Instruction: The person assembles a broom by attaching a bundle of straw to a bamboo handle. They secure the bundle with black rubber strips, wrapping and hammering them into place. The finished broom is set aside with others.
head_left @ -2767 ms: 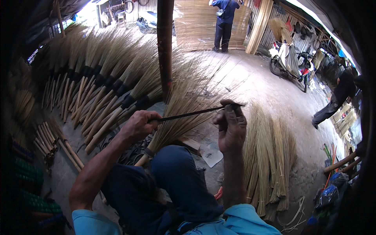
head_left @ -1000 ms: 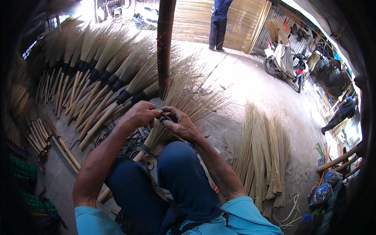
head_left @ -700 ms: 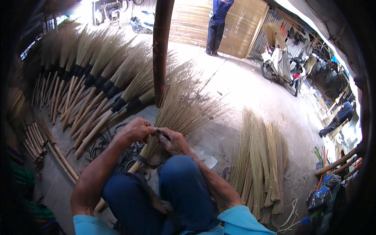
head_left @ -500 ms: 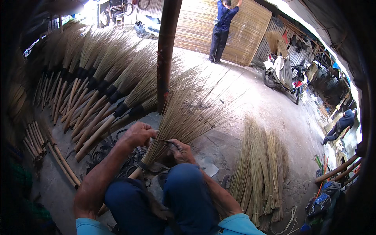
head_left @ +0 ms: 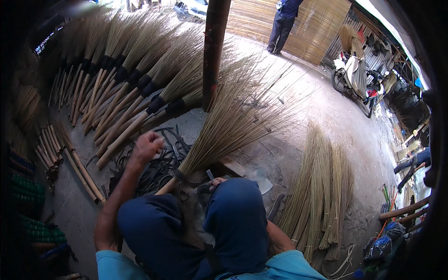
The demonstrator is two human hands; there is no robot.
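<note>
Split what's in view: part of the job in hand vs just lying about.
Seemingly in use:
- loose-headed broom with a black band, by the knees
- black strips near the left hand

Apparently lying about:
- row of brooms
- stalk bundles at right
- two poles at left

The broom (head_left: 228,128) is dry, rough straw on a smooth wooden handle (head_left: 167,187); the strips (head_left: 149,175) look like matt rubber; the floor (head_left: 322,102) is rough concrete, the trousers (head_left: 238,205) matt cloth.
</note>
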